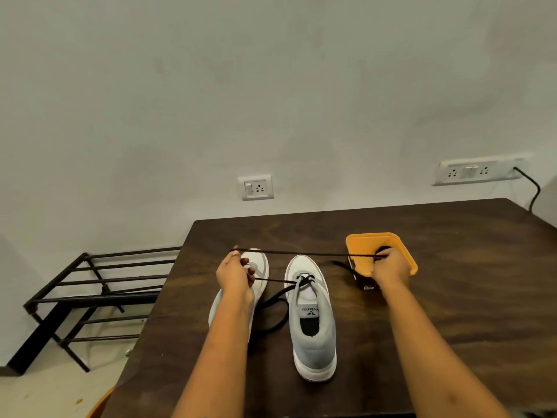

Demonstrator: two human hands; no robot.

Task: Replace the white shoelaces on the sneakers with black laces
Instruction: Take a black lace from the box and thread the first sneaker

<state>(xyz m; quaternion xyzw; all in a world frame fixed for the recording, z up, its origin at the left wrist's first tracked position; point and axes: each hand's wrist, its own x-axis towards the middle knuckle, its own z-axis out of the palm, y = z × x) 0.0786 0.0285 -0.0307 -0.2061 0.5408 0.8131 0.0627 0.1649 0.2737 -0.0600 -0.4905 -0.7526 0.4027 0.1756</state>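
Two grey-and-white sneakers stand on the dark wooden table [452, 282], toes pointing away. The right sneaker [313, 321] has a black lace [301, 254] threaded through its lowest eyelets. My left hand [235, 273] pinches the lace above the left sneaker [260, 267], which my forearm partly hides. My right hand [388, 267] grips the other end of the lace over the orange box. Between my two hands the lace runs taut and level. Slack lace loops lie on the table between the shoes.
An orange box [361, 245] with a dark lower part stands at the right, behind my right hand. A black metal rack [99, 291] stands on the floor to the left of the table. Wall sockets [256, 187] and a cable [533, 191] are behind.
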